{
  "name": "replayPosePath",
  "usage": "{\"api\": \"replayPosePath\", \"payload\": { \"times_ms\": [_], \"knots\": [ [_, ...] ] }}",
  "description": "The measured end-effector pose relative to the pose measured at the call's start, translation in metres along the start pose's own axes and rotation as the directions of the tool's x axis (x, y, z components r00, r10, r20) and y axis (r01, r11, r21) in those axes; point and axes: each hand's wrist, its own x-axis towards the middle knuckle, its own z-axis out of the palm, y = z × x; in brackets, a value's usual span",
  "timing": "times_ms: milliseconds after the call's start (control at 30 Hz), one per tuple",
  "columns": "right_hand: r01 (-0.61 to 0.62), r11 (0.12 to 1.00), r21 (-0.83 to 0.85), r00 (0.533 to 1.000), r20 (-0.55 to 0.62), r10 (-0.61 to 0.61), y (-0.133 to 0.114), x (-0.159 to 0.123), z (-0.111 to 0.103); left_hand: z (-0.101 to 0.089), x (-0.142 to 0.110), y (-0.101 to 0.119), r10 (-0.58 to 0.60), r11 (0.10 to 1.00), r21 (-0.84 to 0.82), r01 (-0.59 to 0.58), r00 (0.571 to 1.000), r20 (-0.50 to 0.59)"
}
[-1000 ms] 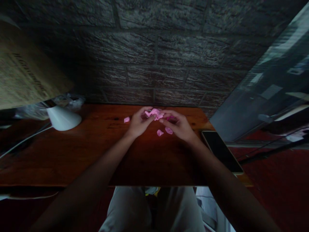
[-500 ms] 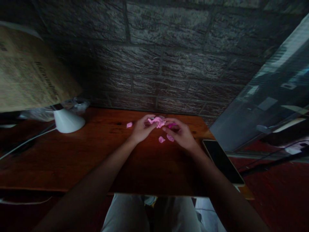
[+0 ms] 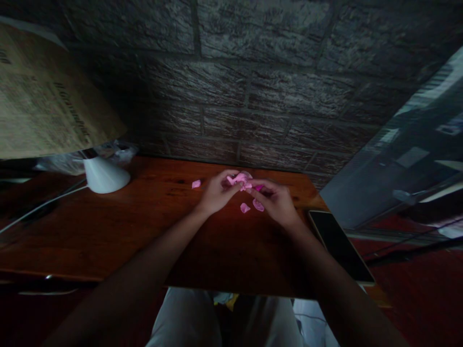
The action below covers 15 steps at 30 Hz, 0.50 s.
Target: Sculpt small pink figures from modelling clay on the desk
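A crumpled pink lump (image 3: 240, 180), uneven and soft-looking, is held between my two hands above the wooden table. My left hand (image 3: 218, 193) grips it from the left, thumb across its near side and fingers behind. On the right, my right hand (image 3: 278, 200) pinches the lump's edge between thumb and index finger. Whether the lump is clay or paper I cannot tell. Just below the hands lie a small pink piece (image 3: 245, 207) and a rounder pink piece (image 3: 258, 205). A magenta bit (image 3: 259, 187) shows partly behind my right fingers. Left of my left hand lies another pink piece (image 3: 196, 183).
A lamp with a white base (image 3: 104, 174) and a newsprint shade (image 3: 54, 101) stands at the left, its white cord trailing. A dark-screened tablet or phone (image 3: 340, 246) lies by the right edge of the wooden table (image 3: 144, 231). A brick wall (image 3: 224, 86) rises behind.
The right thumb and fingertips have moved in closer to the lump and now pinch its edge. The view has shifted slightly; the loose pink pieces stay on the table.
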Motion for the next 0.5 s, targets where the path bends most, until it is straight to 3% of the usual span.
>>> {"api": "replayPosePath", "payload": {
  "times_ms": [233, 500],
  "knots": [
    [0.034, 0.998, -0.047, 0.999, -0.018, -0.035, 0.0011, 0.0005, -0.0021, 0.0010, 0.0000, 0.0006, 0.005, 0.999, 0.031, -0.004, 1.000, -0.020],
    [0.014, 1.000, 0.012, 0.998, 0.056, -0.015, -0.0057, -0.0001, -0.0001, 0.0010, -0.0007, 0.0007, 0.015, 0.998, 0.068, -0.012, 0.999, -0.034]
  ]
}}
